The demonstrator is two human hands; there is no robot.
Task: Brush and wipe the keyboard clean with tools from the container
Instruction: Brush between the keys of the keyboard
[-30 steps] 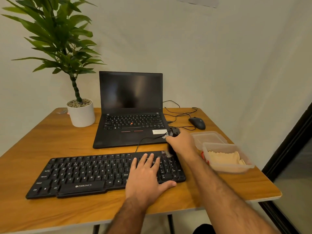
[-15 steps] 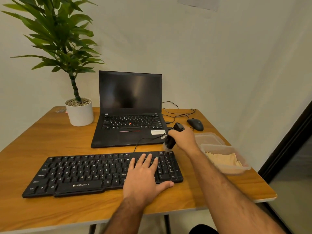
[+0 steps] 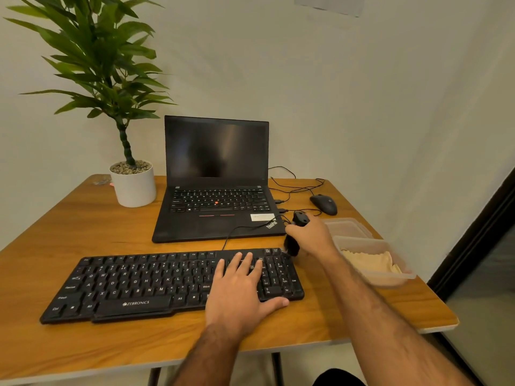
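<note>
While the black keyboard (image 3: 172, 282) lies flat near the front edge of the table (image 3: 69, 232), the left hand (image 3: 242, 288) rests palm-down on its right part, fingers spread and flat over the keys, thumb at the keyboard's front edge — gripping nothing. Right hand (image 3: 312, 236) is closed around a black brush (image 3: 295, 232) held roughly upright, just past the keyboard's far right corner; dark lower end hangs just above or at that corner — contact not clear, bristles blurred. Rounded top of the brush sticks out above the fist.

Just right of that hand: a clear plastic container (image 3: 373, 263) near the table's right edge, tan cloth (image 3: 370, 261) inside it. Its lid (image 3: 348, 225) lies flat just behind it, touching or nearly so.

Behind the keyboard, an open black laptop (image 3: 217, 190), screen dark; the keyboard's cable (image 3: 242, 229) runs across its front right corner. A black mouse (image 3: 324, 204) sits far right behind the lid, wires looping by the wall. Potted plant (image 3: 131, 174) in a white pot at the far left corner of the table, beside the laptop.
</note>
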